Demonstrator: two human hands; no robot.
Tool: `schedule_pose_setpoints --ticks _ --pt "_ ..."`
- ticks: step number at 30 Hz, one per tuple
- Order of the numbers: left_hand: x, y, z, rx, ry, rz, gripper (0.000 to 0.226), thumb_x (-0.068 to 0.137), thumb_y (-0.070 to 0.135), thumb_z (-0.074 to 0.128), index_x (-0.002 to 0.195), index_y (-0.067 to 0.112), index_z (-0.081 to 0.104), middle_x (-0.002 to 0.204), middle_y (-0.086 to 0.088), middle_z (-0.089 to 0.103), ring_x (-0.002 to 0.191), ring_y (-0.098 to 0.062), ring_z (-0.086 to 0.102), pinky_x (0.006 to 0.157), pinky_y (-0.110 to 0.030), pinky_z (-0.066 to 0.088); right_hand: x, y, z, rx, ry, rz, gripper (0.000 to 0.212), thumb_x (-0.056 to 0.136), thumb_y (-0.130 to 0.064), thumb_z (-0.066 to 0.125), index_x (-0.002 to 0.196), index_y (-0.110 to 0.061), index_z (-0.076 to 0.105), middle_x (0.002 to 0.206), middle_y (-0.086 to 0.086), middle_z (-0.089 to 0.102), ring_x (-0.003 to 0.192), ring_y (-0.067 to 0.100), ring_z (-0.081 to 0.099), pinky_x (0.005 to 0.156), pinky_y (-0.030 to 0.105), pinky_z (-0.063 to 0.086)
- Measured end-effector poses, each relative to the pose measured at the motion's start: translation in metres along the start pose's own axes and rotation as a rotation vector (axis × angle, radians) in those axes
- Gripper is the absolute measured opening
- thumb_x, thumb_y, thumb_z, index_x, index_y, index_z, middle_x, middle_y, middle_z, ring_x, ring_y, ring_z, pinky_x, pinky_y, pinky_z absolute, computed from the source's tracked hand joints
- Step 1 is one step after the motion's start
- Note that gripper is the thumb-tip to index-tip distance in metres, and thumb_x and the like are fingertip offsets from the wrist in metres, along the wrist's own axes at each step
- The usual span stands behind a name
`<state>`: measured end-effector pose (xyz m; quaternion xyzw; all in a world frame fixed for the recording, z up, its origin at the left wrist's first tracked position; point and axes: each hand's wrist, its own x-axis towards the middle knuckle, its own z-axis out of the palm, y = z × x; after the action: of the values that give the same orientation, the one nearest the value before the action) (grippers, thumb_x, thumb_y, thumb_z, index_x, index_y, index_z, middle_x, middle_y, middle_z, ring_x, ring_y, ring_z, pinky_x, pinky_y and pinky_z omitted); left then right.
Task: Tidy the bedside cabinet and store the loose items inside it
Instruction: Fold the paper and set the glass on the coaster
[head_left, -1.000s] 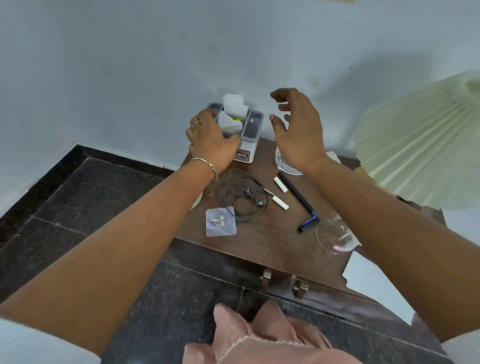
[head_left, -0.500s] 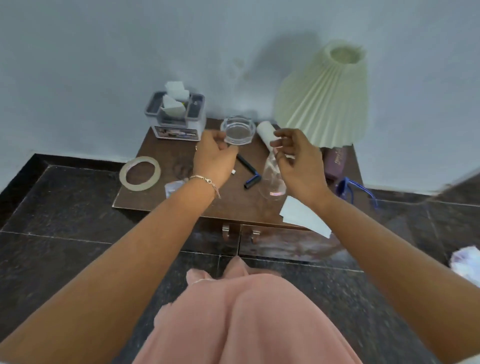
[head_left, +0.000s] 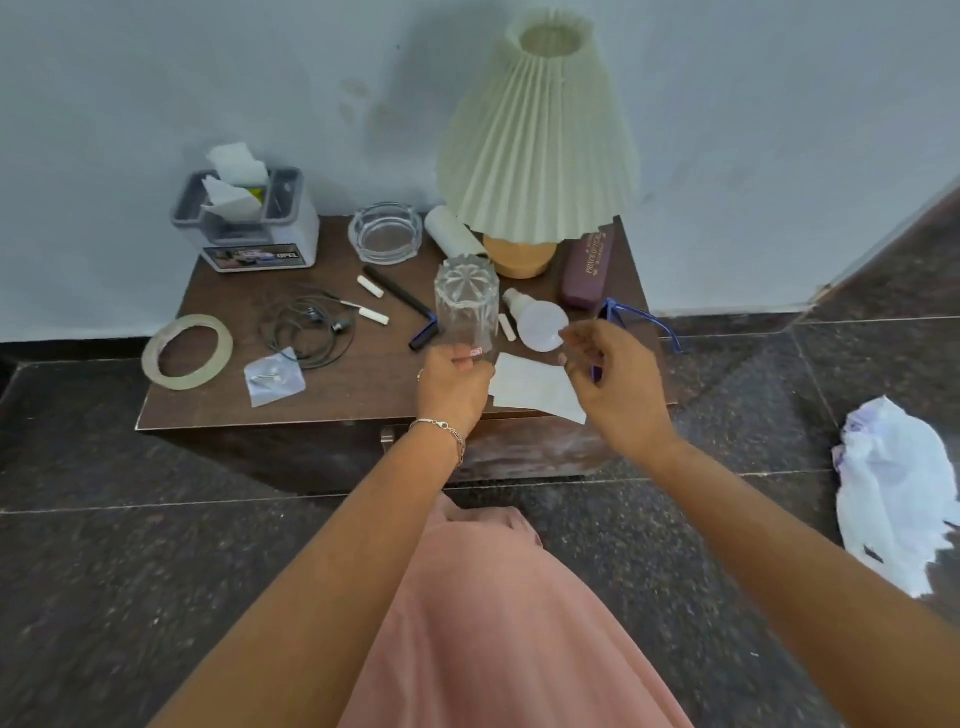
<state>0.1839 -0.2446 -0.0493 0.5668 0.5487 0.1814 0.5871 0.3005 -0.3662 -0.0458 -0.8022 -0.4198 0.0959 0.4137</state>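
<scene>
The brown bedside cabinet (head_left: 363, 400) stands against the wall, its top strewn with loose items. My left hand (head_left: 454, 387) grips a clear glass tumbler (head_left: 466, 306) by its rim and holds it tipped above the cabinet's front, base pointing away. My right hand (head_left: 610, 384) hovers just right of the glass with loosely curled fingers and holds nothing. Under it lie a white paper (head_left: 535, 387), a light bulb (head_left: 537, 322) and blue glasses (head_left: 639, 322). Also on top are a black razor (head_left: 402, 306), earphones (head_left: 311, 327), a tape ring (head_left: 187, 352) and a small plastic bag (head_left: 272, 376).
At the back stand a grey organizer box (head_left: 247, 223), a glass ashtray (head_left: 385, 232), a white roll (head_left: 452, 231), a pleated lamp (head_left: 537, 140) and a maroon glasses case (head_left: 587, 270). A crumpled white bag (head_left: 898, 488) lies on the dark floor to the right.
My left hand left the organizer box and now grips the glass, lifted and tipped. My right hand has come off the glass. The view has pulled back and right.
</scene>
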Motion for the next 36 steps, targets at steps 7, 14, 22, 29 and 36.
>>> schedule_pose_setpoints --ticks 7,14,22,29,36 --pt "0.000 -0.014 0.014 0.030 -0.019 -0.060 0.044 0.083 0.007 0.062 0.127 0.002 0.054 0.125 -0.012 0.060 0.115 -0.027 0.058 0.102 -0.036 0.045 -0.011 0.025 0.013 -0.465 -0.368 -0.150 0.067 0.085 -0.025 0.069 0.144 -0.014 0.037 0.143 0.003 0.045 0.134 0.020 0.040 0.110 0.029 0.031" --pt "0.002 -0.019 0.020 -0.027 0.069 -0.050 0.023 0.082 0.002 0.058 0.102 0.012 0.064 0.110 -0.010 0.067 0.102 -0.022 0.063 0.094 -0.036 0.051 -0.014 0.034 0.029 -0.593 -0.383 -0.266 0.066 0.083 -0.003 0.066 0.143 -0.006 0.038 0.141 0.011 0.047 0.132 0.026 0.042 0.110 0.035 0.036" --pt "0.005 -0.018 0.017 -0.077 0.070 -0.105 0.021 0.083 0.002 0.055 0.098 0.012 0.064 0.106 -0.013 0.068 0.081 -0.015 0.058 0.061 -0.020 0.046 -0.011 0.034 0.026 -0.647 -0.419 -0.303 0.056 0.082 0.005 0.061 0.135 -0.007 0.049 0.138 0.012 0.052 0.125 0.028 0.051 0.097 0.042 0.050" --pt "0.000 -0.024 0.017 0.231 -0.004 0.134 0.037 0.072 0.009 0.076 0.106 0.014 0.062 0.104 -0.003 0.062 0.095 -0.015 0.061 0.088 -0.026 0.048 -0.012 0.029 0.020 -0.711 -0.239 -0.414 0.032 0.090 -0.027 0.059 0.117 -0.010 0.062 0.125 0.009 0.062 0.116 0.028 0.058 0.092 0.043 0.051" --pt "-0.003 -0.028 0.024 0.585 -0.004 0.303 0.044 0.070 0.022 0.080 0.111 0.029 0.066 0.116 -0.007 0.052 0.103 -0.026 0.057 0.094 -0.038 0.049 -0.016 0.053 0.010 -0.722 -0.128 -0.171 0.042 0.093 -0.042 0.044 0.126 -0.021 0.058 0.140 0.003 0.050 0.134 0.024 0.041 0.113 0.048 0.024"
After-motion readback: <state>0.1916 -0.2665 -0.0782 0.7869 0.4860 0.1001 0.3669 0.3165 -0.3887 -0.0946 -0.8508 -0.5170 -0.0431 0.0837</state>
